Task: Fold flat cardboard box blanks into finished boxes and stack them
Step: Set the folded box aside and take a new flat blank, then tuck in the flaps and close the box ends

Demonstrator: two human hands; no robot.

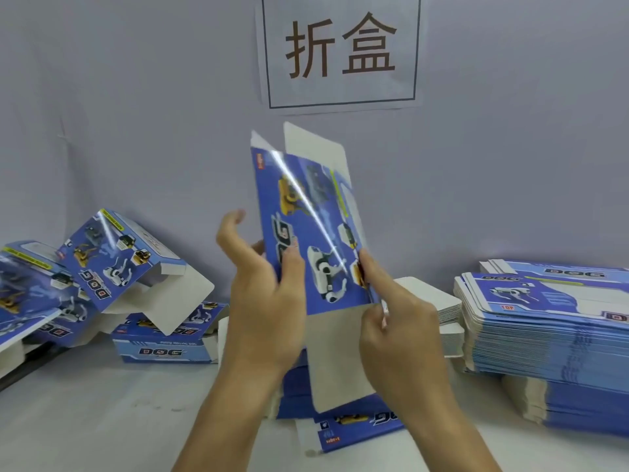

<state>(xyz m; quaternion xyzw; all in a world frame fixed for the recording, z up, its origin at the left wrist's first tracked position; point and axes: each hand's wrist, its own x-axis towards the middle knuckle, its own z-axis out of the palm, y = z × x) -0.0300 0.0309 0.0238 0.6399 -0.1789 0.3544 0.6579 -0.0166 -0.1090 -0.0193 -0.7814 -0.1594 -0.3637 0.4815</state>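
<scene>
Grey wall [136, 114] behind, a paper sign [342, 51] taped to it; white table [102, 420] below. Both forearms raised from the lower edge, hands meeting mid-frame around one blank [306, 233] held upright above the table. Left hand [262, 294]: palm turned inward against the blank's left edge, thumb laid on the printed face, fingers half-spread and reaching up behind it. Right hand [398, 321]: pinching the blank's right edge low down, forefinger stretched up along that edge, other fingers curled. White flaps sticking out at top and bottom of the blank. Folded boxes [136, 267] heaped at left, some tilted. Tall stack of flat blanks [551, 335] at right. More blanks [357, 424] flat under the hands.
</scene>
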